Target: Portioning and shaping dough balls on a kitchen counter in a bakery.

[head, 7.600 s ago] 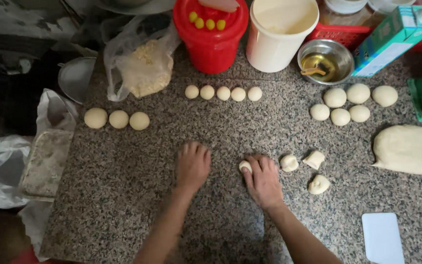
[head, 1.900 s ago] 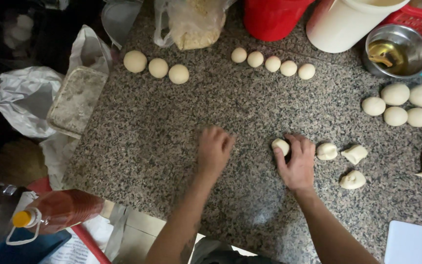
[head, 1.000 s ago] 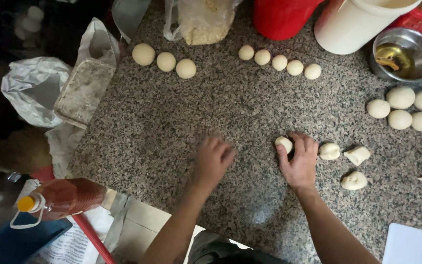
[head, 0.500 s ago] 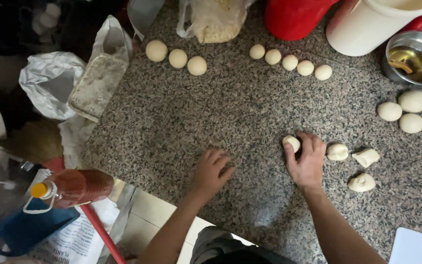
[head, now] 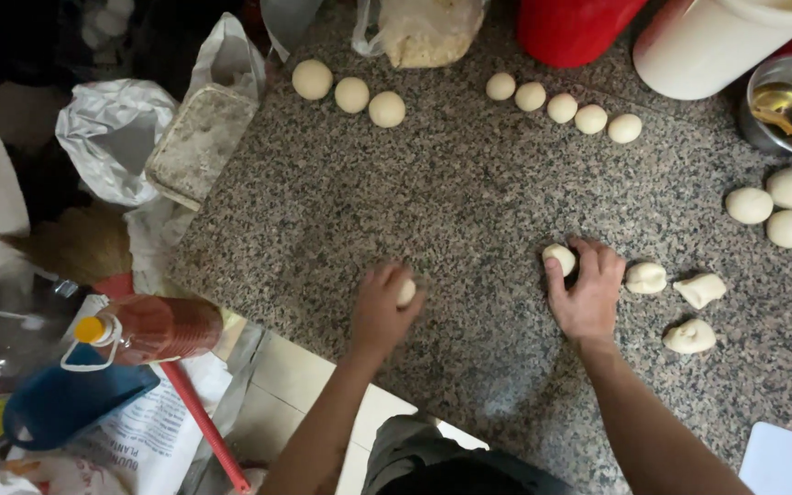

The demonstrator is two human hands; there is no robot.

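Observation:
On a speckled granite counter (head: 451, 202), my left hand (head: 379, 310) cups a small dough ball (head: 406, 291) against the stone. My right hand (head: 585, 291) curls over another small dough ball (head: 559, 258), fingers around it. Just right of that hand lie three rough dough pieces (head: 645, 277) (head: 699, 290) (head: 688, 336). A row of several small rolled balls (head: 561, 107) lies at the far side. Three larger balls (head: 352, 93) sit at the far left.
A red bucket (head: 570, 27), a white tub (head: 717, 46) and a steel bowl of oil (head: 790, 101) stand at the back. Bigger dough balls (head: 781, 206) lie at right. A bagged flour tray (head: 199, 137) sits left. A white scraper (head: 781, 458) rests at the near right.
The view has shifted down and left. My left hand has curled around a dough ball that now shows at its fingers. My right hand keeps rolling its ball in place.

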